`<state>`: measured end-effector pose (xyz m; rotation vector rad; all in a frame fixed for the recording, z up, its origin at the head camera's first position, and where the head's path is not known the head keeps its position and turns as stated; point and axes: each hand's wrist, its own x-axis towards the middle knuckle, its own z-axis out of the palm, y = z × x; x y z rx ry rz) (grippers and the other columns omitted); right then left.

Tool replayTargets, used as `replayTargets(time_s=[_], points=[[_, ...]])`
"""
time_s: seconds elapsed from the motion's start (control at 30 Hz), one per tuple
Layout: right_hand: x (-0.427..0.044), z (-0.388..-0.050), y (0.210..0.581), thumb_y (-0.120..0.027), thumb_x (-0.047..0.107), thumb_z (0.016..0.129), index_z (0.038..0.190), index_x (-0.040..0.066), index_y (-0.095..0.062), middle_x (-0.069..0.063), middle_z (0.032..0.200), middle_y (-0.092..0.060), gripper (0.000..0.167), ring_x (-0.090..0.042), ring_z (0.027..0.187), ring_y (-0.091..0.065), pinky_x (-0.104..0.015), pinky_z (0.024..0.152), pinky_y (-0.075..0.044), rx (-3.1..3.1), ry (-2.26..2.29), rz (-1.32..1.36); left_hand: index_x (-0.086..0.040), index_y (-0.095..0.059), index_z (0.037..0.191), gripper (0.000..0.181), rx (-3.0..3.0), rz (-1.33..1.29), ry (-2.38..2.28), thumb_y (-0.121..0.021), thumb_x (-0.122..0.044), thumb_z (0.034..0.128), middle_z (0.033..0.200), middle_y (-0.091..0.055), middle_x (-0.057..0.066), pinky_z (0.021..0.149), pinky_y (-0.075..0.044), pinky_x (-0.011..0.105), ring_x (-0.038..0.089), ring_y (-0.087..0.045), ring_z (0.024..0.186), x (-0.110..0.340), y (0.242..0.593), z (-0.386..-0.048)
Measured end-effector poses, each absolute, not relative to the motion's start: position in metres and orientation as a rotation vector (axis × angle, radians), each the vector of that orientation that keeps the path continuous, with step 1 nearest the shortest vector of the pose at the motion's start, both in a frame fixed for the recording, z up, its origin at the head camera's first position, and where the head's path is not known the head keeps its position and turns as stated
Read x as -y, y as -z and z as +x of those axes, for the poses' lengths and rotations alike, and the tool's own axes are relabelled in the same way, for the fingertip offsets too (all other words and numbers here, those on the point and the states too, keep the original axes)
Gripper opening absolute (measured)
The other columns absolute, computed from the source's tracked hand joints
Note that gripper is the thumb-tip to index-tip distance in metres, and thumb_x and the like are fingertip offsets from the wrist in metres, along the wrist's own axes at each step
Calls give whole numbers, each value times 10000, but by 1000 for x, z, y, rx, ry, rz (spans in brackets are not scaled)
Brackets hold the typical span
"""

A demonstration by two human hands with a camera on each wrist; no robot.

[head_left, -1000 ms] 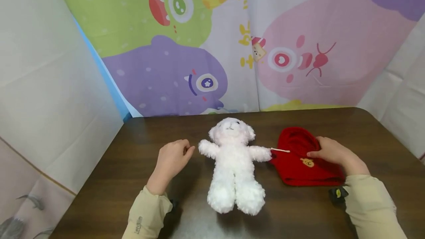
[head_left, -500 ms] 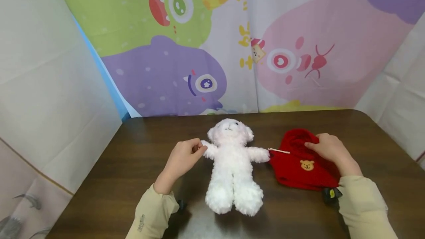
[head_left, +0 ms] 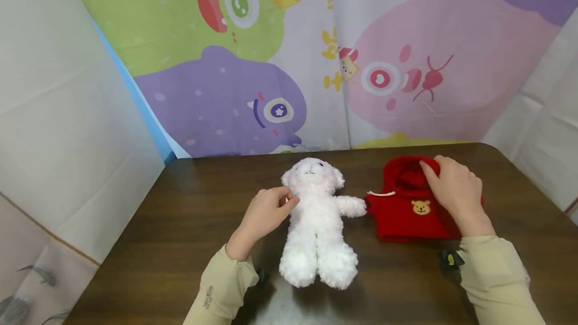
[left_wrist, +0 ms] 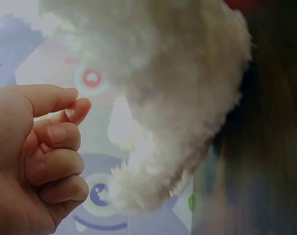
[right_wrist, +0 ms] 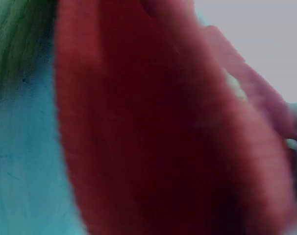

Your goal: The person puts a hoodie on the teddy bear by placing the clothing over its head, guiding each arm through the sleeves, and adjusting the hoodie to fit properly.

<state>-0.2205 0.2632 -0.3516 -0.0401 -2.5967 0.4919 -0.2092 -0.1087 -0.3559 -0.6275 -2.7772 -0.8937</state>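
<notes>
Red knitted hoodie sits toward the table's far right corner, the right hand gripping its hood; I'd hold that rim steady, untwisted. The left hand, loosely curled, holding nothing, hovers near the white teddy.

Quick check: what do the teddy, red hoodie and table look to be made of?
Teddy: likely synthetic plush, matte, with fuzzy, tufted pile along its outline.
Red hoodie: seemingly knit fabric, matte; it folds softly, and the right wrist view hints at fine ridges, though blurred.
Table: brown wood or wood-look laminate, I can't tell which; slight sheen, grain streaks and a pale reflection.
</notes>
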Motion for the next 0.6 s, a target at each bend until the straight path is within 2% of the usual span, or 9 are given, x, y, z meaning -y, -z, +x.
replayTargets(time_s=[0.2, 0.4, 0.6], points=[[-250, -213, 344, -564, 257, 874, 836, 48, -556, -219, 763, -608, 212, -426, 582, -519, -538, 445, -353, 2306, -447, 8, -218, -587, 721, 178, 2775, -683, 897, -567, -290, 883, 480, -411, -73, 465, -324, 220, 58, -370, 436, 98, 352, -207], [-241, -206, 330, -568, 228, 854, 776, 23, -534, -206, 657, -582, 221, -378, 478, -484, -463, 385, -306, 2098, -371, 109, -222, -573, 702, 182, 2761, -703, 901, -581, -273, 877, 513, -440, -89, 489, -338, 213, 51, -387, 464, 95, 350, -205], [-226, -195, 313, -566, 223, 852, 761, -2, -526, -225, 660, -582, 246, -382, 478, -488, -461, 391, -326, 2051, -367, 144, -211, -563, 698, 189, 2754, -779, 931, -581, -277, 873, 561, -462, -97, 502, -339, 203, 48, -388, 492, 86, 351, -205]])
